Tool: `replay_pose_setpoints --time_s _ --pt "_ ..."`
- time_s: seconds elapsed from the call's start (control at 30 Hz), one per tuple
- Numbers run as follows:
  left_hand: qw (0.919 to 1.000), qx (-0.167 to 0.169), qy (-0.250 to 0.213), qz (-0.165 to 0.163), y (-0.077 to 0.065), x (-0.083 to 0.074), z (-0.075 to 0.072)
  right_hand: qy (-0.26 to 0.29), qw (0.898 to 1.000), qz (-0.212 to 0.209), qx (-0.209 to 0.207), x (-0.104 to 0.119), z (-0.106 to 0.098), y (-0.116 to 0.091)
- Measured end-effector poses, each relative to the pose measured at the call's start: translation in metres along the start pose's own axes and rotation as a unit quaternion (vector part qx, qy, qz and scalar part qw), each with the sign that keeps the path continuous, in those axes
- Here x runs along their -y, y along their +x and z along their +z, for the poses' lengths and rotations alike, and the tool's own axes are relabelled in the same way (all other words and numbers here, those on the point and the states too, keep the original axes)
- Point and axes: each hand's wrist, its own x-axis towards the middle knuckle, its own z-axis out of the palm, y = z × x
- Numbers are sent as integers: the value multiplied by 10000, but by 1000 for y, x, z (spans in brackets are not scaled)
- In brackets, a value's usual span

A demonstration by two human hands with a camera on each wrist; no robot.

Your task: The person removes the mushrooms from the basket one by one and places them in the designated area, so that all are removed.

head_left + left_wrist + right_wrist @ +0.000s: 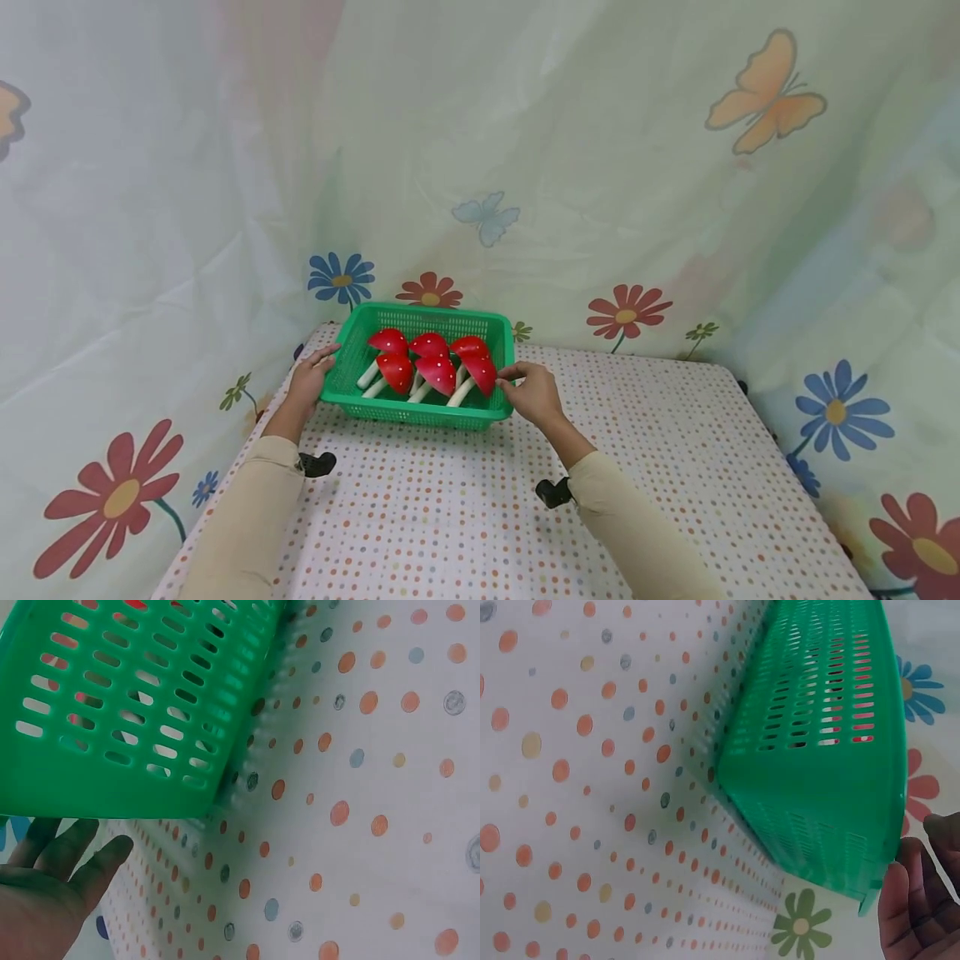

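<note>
A green plastic basket with slotted walls stands toward the far side of the table. Inside it lie several toy mushrooms, their red caps dotted white and their pale stems slanting toward the near left. At the basket's left end is my left hand, its fingers extended right by the end wall. My right hand is at the opposite end, with loosely bent fingertips at the outside of the rim and the thumb apart from it. Through the slots, bits of red and white show in both wrist views.
A white cloth with colored dots covers the table. Behind and beside it hangs a pale curtain printed with flowers and butterflies; the basket's back rim stands close to it. Each wrist carries a small black device.
</note>
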Motion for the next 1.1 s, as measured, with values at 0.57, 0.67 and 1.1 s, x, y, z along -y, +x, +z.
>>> replay_pose_setpoints --time_s 0.57,0.67,1.1 --pt "9997 -209 75 -41 -4 -5 4 -2691 9572 527 928 27 30 29" --pt "9992 -195 348 11 -3 -5 5 -2939 9503 433 927 24 34 31" --pt "9895 -77 1386 390 8 1 1 -2817 9571 -23 671 19 39 28"
